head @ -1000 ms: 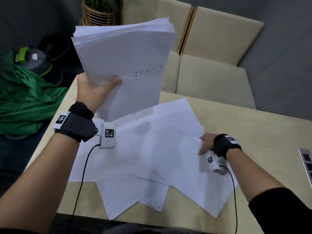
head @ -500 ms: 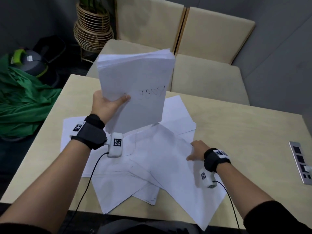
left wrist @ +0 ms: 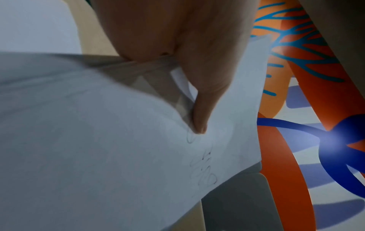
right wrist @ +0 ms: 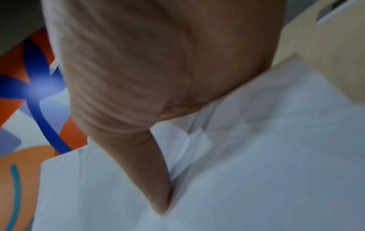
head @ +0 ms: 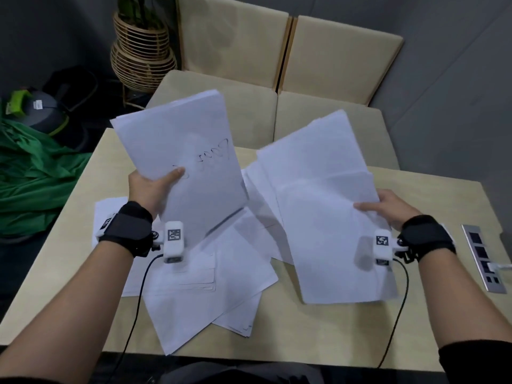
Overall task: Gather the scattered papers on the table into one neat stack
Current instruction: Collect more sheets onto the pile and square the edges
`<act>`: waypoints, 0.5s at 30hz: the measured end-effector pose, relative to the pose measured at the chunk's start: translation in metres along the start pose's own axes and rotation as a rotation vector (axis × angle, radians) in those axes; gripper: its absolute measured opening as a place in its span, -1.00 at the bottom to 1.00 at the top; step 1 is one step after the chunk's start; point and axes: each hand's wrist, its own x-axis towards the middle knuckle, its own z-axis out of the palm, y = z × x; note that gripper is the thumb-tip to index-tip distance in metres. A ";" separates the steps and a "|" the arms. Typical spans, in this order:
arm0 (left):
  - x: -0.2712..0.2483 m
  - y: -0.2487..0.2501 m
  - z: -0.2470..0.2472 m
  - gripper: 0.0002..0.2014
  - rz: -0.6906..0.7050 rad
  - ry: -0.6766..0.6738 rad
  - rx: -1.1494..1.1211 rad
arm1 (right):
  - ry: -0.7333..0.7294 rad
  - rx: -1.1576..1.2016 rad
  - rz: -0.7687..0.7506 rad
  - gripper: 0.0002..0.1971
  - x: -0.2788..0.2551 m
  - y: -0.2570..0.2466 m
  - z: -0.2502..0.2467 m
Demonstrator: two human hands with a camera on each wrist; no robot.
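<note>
The left hand (head: 151, 189) holds a thick stack of papers (head: 188, 162) upright above the tabletop (head: 360, 328), its thumb pressed across the front sheet beside a scribble of handwriting while the other fingers lie hidden behind, so the grip is a pinch on the stack's left edge. Kept on end and tilted toward the right, the stack offers an open face for more sheets to be laid against it, which is likely why it is lifted rather than set down.

The right hand (head: 388, 207) pinches a smaller bundle of sheets (head: 327, 217) at its right edge, thumb on top and fingers beneath, as the right wrist view also shows. This bundle hangs loosely fanned, its corners out of line, and slopes up from near the tabletop toward the far side. It looks ready to be swung over and joined to the upright stack.

Beneath and between both hands, scattered papers (head: 221, 273) lie overlapping at odd angles, some jutting past the near edge of the tabletop. By my judgement the gathering is partway through: two held groups wait to be merged, and the loose sheets below remain to be collected and squared
</note>
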 end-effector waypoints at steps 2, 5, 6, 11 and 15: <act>-0.001 -0.006 0.004 -0.55 -0.078 -0.029 -0.018 | -0.037 0.142 -0.052 -0.74 -0.002 -0.013 0.010; -0.007 -0.017 0.016 -0.53 -0.239 -0.151 -0.115 | -0.075 0.315 -0.090 -0.67 0.003 -0.028 0.042; -0.011 -0.020 0.021 -0.54 -0.301 -0.214 -0.151 | -0.087 0.359 -0.094 -0.64 0.008 -0.030 0.055; -0.034 -0.058 0.032 -0.52 -0.476 -0.393 0.037 | -0.144 0.392 -0.039 -0.61 0.026 -0.025 0.121; -0.042 -0.116 0.026 -0.36 -0.645 -0.344 0.153 | -0.187 0.175 0.156 -0.58 0.038 0.010 0.166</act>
